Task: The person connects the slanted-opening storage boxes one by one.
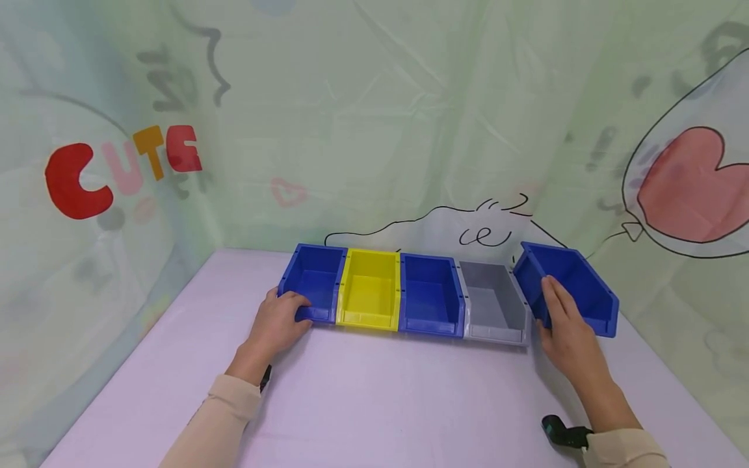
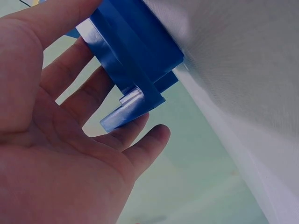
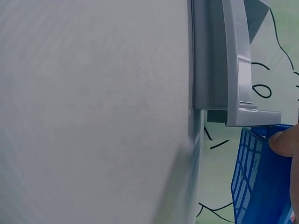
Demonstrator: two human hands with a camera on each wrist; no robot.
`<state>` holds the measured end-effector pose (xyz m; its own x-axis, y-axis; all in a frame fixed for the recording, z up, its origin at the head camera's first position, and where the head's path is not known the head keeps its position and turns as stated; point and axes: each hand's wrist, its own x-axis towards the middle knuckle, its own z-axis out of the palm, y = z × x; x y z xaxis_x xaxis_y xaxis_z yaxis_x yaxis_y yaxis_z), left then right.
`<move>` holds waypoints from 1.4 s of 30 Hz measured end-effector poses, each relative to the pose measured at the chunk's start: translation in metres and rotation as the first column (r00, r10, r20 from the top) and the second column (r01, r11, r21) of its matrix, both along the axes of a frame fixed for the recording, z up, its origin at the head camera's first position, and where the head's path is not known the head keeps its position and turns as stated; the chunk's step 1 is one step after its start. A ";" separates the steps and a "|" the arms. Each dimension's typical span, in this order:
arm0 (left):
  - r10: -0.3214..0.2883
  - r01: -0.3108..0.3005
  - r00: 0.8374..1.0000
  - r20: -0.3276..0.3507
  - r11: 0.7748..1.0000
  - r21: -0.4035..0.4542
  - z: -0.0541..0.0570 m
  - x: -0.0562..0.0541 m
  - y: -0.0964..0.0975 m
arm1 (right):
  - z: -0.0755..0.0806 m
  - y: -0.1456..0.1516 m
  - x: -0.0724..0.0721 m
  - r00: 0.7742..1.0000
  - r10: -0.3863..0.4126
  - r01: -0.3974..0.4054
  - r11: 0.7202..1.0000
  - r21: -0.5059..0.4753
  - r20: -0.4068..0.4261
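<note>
Four open-front plastic storage bins stand side by side on the table: a blue bin (image 1: 318, 276) at the left end, a yellow bin (image 1: 370, 292), another blue bin (image 1: 430, 292) and a grey bin (image 1: 493, 302). My left hand (image 1: 281, 325) grips the front left corner of the left-end blue bin, thumb at its front and fingers along its outer side. To the right of the grey bin, my right hand (image 1: 572, 338) holds a further blue bin (image 1: 585, 279) by its left wall. That bin is tilted and raised off the table, its ribbed underside (image 3: 246, 172) visible in the right wrist view.
A pale cloth covers the table (image 1: 398, 396). Behind the bins hangs a printed curtain (image 1: 374, 130), which also encloses both sides. A dark wrist device (image 1: 564, 434) sits at the right sleeve.
</note>
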<state>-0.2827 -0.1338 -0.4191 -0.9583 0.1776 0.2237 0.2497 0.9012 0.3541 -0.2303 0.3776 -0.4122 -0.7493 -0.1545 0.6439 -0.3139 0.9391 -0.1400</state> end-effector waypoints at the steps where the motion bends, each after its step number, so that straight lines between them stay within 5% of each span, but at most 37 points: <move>1: 0.001 -0.001 1.000 0.000 1.000 0.000 0.000 0.000 0.000 | 0.001 0.000 0.000 1.000 -0.002 0.002 1.000 -0.005 0.000; 42: -0.018 0.018 1.000 -0.013 1.000 0.003 -0.001 0.000 -0.001 | 0.011 -0.004 0.005 0.997 -0.043 0.041 0.999 0.032 0.063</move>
<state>-0.2829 -0.1344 -0.4200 -0.9520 0.1940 0.2368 0.2704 0.8954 0.3537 -0.2258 0.3734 -0.4013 -0.7948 -0.1410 0.5903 -0.2654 0.9554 -0.1292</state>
